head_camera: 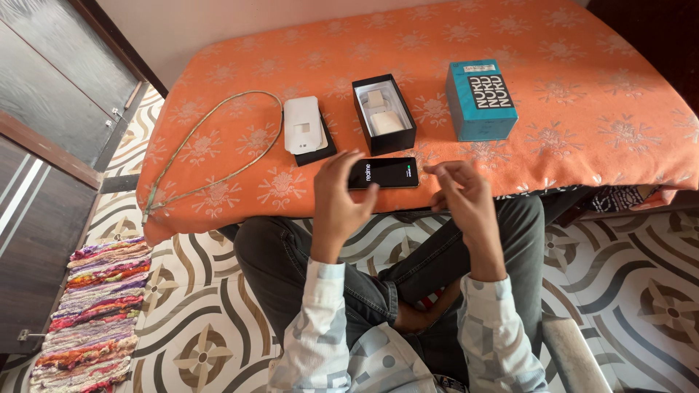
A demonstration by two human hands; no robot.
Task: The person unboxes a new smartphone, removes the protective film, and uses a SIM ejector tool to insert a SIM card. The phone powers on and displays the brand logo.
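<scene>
Phone (384,173) lies before open box (384,114) on bed (582,109).

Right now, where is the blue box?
In the head view, the blue box sits on the orange bedspread, far right, beside the open black box.
</scene>
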